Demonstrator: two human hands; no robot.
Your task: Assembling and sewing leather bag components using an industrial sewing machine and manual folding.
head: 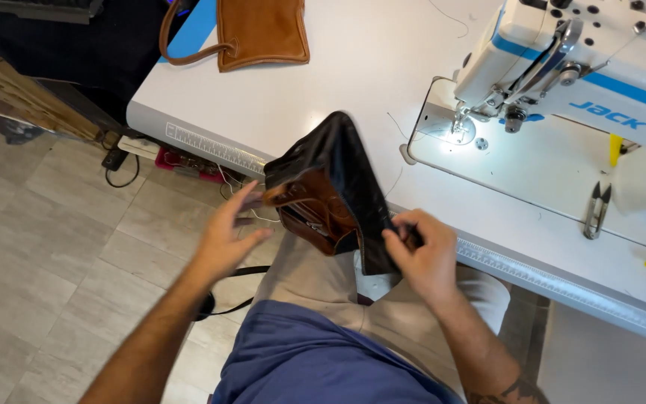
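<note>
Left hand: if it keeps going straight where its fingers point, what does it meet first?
Probably the brown leather flap of the dark bag; the left hand has open fingers right beside it, though depth is unclear.

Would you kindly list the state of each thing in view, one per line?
Black and brown leather bag: folded, held above lap.
Right hand: pinching the bag's edge.
Left hand: open, fingers by the bag.
Sewing machine: needle light on.
Tan bag: lying flat on table.
Thread snips: lying closed.
</note>
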